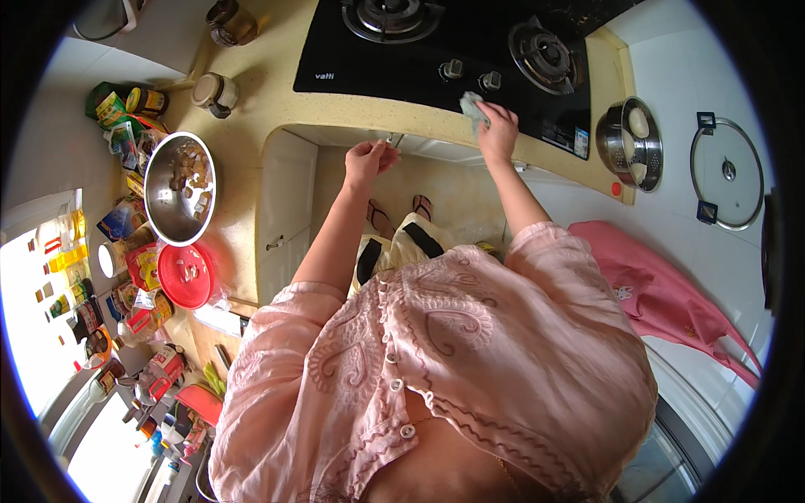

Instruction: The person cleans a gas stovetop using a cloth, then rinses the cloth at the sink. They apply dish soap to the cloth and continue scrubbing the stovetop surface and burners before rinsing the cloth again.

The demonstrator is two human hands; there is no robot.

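Observation:
My right hand (498,132) is closed round a crumpled pale grey-green cloth (473,107). The cloth rests at the front edge of a black glass gas hob (369,88), left of my fingers. Lower and to the left, my left hand (367,163) is closed, its fingertips pinching a small metal handle (389,140) on the white cabinet front (432,147) below the counter edge. Two control knobs (451,69) stand on the hob just beyond the cloth.
A yellow countertop (277,92) turns left, bearing a steel bowl (210,197) with brown and pale pieces, a red basket (186,293), jars (215,94) and packets. Right of the hob sits a steel colander (616,126) with white round items. A glass lid (728,172) hangs beside a pink apron (654,302).

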